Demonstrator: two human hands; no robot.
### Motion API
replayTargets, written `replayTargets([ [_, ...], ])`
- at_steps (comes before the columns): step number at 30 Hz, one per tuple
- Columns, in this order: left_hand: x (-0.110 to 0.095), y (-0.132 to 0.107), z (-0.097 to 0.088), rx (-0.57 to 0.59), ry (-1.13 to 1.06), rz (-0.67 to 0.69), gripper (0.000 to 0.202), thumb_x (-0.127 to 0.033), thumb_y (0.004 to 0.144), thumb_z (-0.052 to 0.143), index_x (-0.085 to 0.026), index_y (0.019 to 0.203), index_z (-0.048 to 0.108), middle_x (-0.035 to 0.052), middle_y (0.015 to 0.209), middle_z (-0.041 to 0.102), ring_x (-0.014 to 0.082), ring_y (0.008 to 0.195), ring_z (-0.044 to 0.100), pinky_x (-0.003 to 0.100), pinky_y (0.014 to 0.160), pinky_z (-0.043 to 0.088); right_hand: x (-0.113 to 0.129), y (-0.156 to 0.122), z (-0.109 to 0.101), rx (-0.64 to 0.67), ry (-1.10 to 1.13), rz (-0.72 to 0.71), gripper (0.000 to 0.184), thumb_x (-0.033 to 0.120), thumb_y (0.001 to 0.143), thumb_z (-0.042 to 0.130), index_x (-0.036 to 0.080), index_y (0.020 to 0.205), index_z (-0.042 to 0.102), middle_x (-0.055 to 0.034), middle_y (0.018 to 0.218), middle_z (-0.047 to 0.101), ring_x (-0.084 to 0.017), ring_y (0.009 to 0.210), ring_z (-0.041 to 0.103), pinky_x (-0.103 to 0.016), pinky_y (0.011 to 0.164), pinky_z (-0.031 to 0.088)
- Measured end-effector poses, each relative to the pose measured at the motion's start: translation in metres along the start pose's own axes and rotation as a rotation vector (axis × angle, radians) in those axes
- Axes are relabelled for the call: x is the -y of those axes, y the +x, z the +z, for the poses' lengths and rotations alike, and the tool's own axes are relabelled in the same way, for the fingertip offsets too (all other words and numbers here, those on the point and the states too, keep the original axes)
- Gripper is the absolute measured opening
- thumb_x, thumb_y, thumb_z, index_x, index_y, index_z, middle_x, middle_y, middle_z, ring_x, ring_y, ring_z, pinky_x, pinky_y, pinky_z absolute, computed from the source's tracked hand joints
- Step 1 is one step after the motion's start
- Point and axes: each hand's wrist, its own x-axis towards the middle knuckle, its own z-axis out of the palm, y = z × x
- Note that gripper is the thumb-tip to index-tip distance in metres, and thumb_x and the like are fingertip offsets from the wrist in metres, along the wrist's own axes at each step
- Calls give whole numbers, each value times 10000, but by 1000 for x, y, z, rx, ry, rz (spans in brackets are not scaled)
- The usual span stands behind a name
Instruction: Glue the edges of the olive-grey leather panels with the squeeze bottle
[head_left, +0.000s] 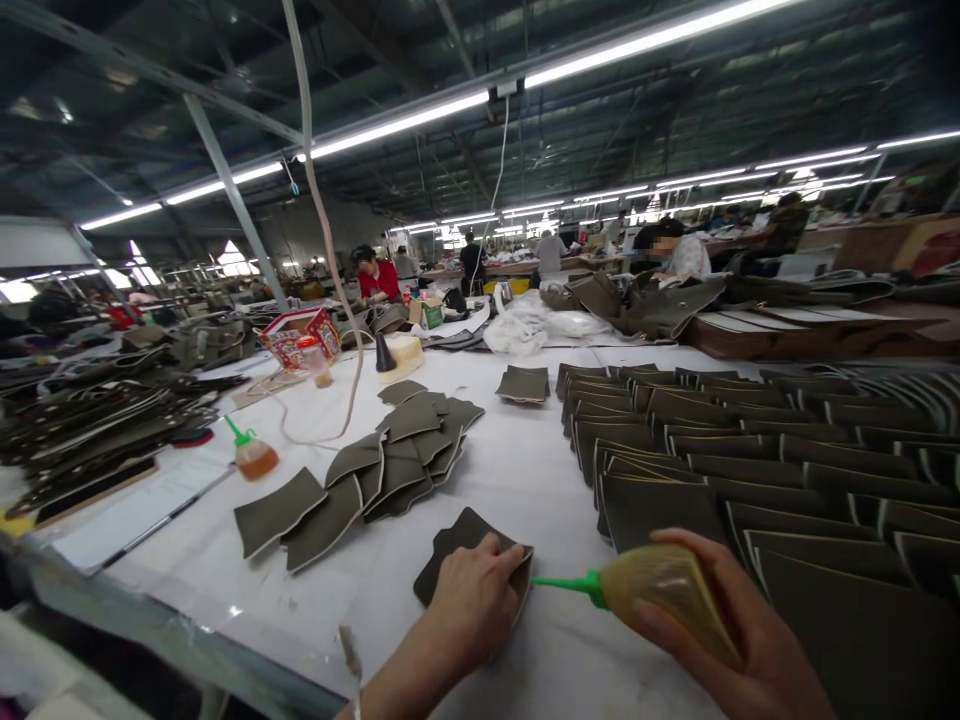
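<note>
My left hand (474, 600) presses on a dark olive leather-like piece (446, 545) on the white table, fingers partly curled and the index finger reaching to its right edge. The thumb is hidden. In my right hand (750, 640) is a squeeze bottle (660, 590) of yellowish material, lying nearly sideways. Its green nozzle points left, with the tip close beside the piece's right edge; whether they touch I cannot tell. Behind my left hand lies a loose heap of similar cut pieces (405, 465). Overlapping rows of dark pieces (675, 440) with pale edges fill the right side.
A second green-tipped bottle (255, 455) with amber liquid stands at left, near a paper sheet (142, 515). Farther back are a red patterned box (300, 335), a black cone (384, 352), a hanging cable (319, 190) and clear plastic bags (517, 325). Other people work in the background.
</note>
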Motion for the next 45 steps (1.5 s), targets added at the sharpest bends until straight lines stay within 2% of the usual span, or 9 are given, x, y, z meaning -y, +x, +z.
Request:
replayTargets([
  [7, 9, 5, 2, 9, -17, 47, 498, -203, 802, 419, -359, 1224, 632, 45, 956, 663, 241, 748, 673, 344, 666, 490, -22, 15, 21, 37, -262, -272, 436, 552, 848, 618, 290, 1184, 528, 10, 1058, 637, -219, 854, 645, -305, 741, 505],
  [12, 14, 7, 4, 2, -29, 60, 418, -220, 809, 413, -323, 1125, 666, 45, 939, 651, 251, 741, 670, 355, 657, 499, -35, 22, 23, 58, -405, -523, 396, 490, 901, 604, 293, 1223, 485, -14, 1075, 624, -223, 838, 655, -301, 736, 544],
  [14, 15, 6, 5, 3, -35, 65, 380, -225, 812, 417, -306, 1078, 676, 45, 925, 642, 244, 736, 668, 349, 659, 500, -38, 21, 22, 60, -426, -547, 392, 490, 907, 598, 289, 1224, 484, -23, 1080, 620, -229, 850, 655, -313, 769, 549],
  [20, 15, 6, 4, 18, -49, 77, 403, -230, 819, 415, -327, 1124, 660, 40, 933, 631, 249, 729, 668, 360, 651, 502, -47, 19, 17, 81, -402, -405, 446, 545, 866, 640, 292, 1211, 514, -12, 1033, 656, -231, 790, 672, -302, 664, 566],
  [22, 15, 6, 4, 17, -50, 79, 411, -234, 825, 411, -334, 1145, 648, 39, 946, 629, 251, 726, 669, 364, 647, 504, -48, 19, 18, 61, -363, -320, 474, 567, 846, 652, 289, 1208, 526, -12, 1012, 667, -244, 793, 673, -331, 706, 562],
  [25, 15, 6, 5, 21, -45, 75, 392, -247, 835, 413, -329, 1140, 645, 40, 954, 624, 251, 727, 671, 366, 648, 508, -40, 16, 22, 50, -301, -208, 472, 596, 831, 635, 296, 1182, 539, 2, 1014, 659, -245, 823, 659, -350, 779, 526],
  [29, 16, 6, 7, 20, -41, 85, 379, -256, 854, 409, -331, 1149, 634, 38, 966, 617, 248, 733, 673, 365, 653, 513, -28, 14, 25, 51, -237, -106, 448, 597, 828, 611, 296, 1150, 531, 22, 1000, 638, -221, 830, 633, -318, 737, 483],
  [40, 16, 5, 6, 42, -24, 97, 401, -269, 882, 403, -344, 1228, 591, 37, 975, 608, 240, 751, 672, 361, 680, 513, -31, 16, 21, 68, -175, 8, 478, 622, 813, 620, 302, 1153, 513, 33, 1023, 601, -199, 857, 603, -314, 759, 463],
  [45, 15, 4, 5, 52, -18, 98, 375, -281, 887, 395, -325, 1189, 612, 40, 966, 605, 245, 749, 668, 368, 675, 513, -34, 14, 22, 56, -193, -9, 473, 611, 814, 616, 293, 1149, 510, 32, 1009, 599, -200, 848, 596, -309, 747, 455],
])
